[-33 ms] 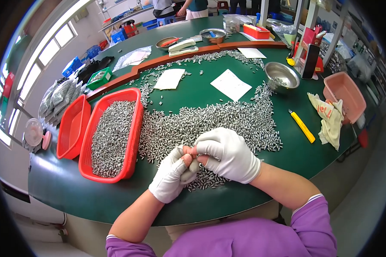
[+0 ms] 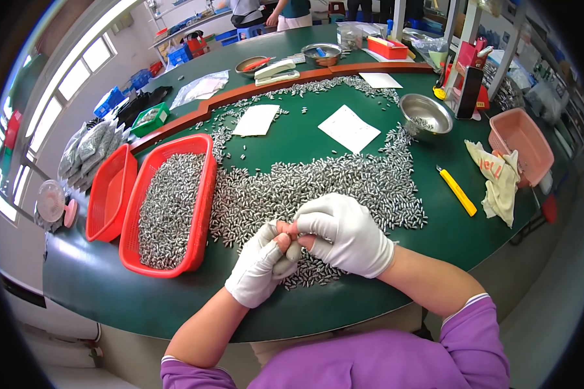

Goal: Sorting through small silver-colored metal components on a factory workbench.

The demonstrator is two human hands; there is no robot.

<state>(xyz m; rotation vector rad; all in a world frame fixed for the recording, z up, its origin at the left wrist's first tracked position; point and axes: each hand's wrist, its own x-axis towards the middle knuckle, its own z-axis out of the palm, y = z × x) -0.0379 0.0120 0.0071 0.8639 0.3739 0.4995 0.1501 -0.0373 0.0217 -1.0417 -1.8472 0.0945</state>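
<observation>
Pinching together at centre frame, the left hand (image 2: 261,264) and right hand (image 2: 344,235) clamp fingertips on one small metal piece (image 2: 294,251), over the grey pile (image 2: 318,188); best kept low, grip firm.

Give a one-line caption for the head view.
Gloved left hand and right hand meet over a heap of small metal parts beside a red basket.

Shiny metal pieces (image 2: 318,188), glossy red plastic tray (image 2: 201,214), matt green tabletop (image 2: 292,139).
</observation>
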